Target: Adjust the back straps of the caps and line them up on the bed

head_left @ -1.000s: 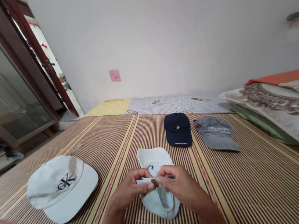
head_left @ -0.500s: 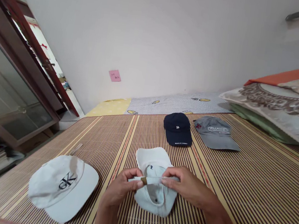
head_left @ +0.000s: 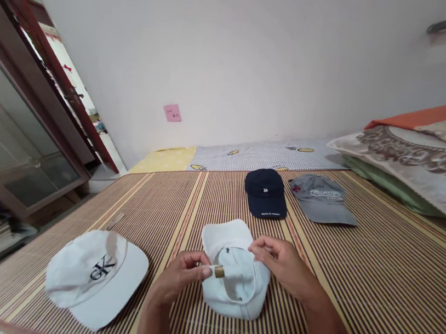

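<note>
A pale, nearly white baseball cap (head_left: 252,298) lies upside down on the striped mat, its brim pointing away from me and its hollow inside showing. My left hand (head_left: 180,277) pinches the end of the cap's back strap, beside a brass-coloured buckle (head_left: 219,271). At the cap's right side, near where the brim joins, my right hand (head_left: 276,260) has its thumb and fingertips drawn together. What lies between those fingertips is too small to make out.
Left of my hands rests a white cap with black letters (head_left: 102,272). Farther back sit a navy cap (head_left: 265,189) and a grey cap (head_left: 322,197), side by side. Pillows (head_left: 426,168) are piled at right on the striped mat (head_left: 152,201). The wall (head_left: 239,53) rises behind.
My right hand has come off the strap near the buckle and moved slightly up and right to the cap's edge. My left hand has shifted a little left, still pinching the strap.
</note>
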The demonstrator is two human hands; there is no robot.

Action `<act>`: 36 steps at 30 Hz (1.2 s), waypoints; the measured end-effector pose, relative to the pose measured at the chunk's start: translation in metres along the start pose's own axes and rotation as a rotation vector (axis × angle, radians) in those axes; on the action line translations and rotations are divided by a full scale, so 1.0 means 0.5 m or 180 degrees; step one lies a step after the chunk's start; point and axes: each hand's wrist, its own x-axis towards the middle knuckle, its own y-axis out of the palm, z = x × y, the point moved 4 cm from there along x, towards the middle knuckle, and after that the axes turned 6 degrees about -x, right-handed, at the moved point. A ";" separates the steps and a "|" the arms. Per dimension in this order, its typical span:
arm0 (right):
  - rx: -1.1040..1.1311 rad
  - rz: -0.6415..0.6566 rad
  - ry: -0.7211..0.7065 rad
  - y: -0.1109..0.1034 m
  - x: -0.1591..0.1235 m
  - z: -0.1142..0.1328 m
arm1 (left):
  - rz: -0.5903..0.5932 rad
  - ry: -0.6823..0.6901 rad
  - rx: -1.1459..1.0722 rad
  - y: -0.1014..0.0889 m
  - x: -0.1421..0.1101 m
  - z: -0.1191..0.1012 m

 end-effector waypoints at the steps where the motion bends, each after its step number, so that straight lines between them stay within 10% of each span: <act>1: -0.0026 -0.0060 -0.0005 -0.002 0.002 -0.002 | 0.0020 0.0027 0.0012 -0.001 0.000 -0.002; 10: -0.0036 -0.0704 0.0111 -0.022 0.010 -0.014 | -0.0057 0.0004 0.0261 0.002 -0.019 -0.038; 18: 0.0376 -0.1593 0.0464 -0.039 0.018 -0.067 | -0.1579 0.0306 0.0694 -0.076 0.009 0.027; 26: 0.1318 -0.2009 0.0877 -0.025 0.033 -0.151 | -0.1063 -0.0135 0.0460 -0.048 0.024 0.057; 36: 0.1632 -0.1504 0.1106 -0.011 -0.016 -0.189 | -0.0588 -0.0139 0.0369 -0.030 0.042 0.067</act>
